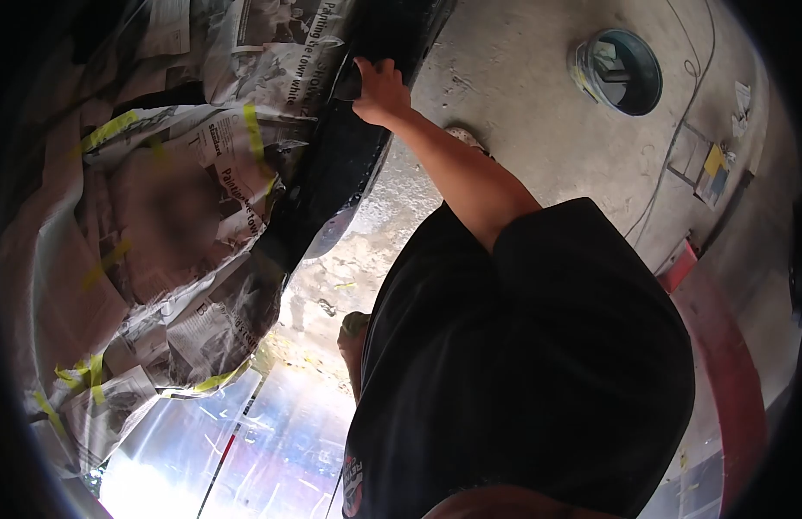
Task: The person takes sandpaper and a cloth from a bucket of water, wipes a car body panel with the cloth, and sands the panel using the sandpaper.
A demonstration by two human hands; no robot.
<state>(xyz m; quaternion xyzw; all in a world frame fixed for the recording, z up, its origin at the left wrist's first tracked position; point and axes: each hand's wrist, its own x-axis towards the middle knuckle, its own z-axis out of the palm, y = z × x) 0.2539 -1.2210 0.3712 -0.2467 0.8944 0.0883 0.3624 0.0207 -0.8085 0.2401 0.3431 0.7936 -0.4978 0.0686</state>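
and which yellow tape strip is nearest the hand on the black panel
The yellow tape strip just right of the word "standard"; the others lie farther left or lower, away from the right hand.

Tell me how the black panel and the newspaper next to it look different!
The black panel is dark, while the newspaper is paler with printed words and pictures. The black panel makes one long strip; the newspaper is many overlapping, crinkly sheets with yellow tape. A bare hand is at the black panel, but none is on the newspaper. They sit side by side.
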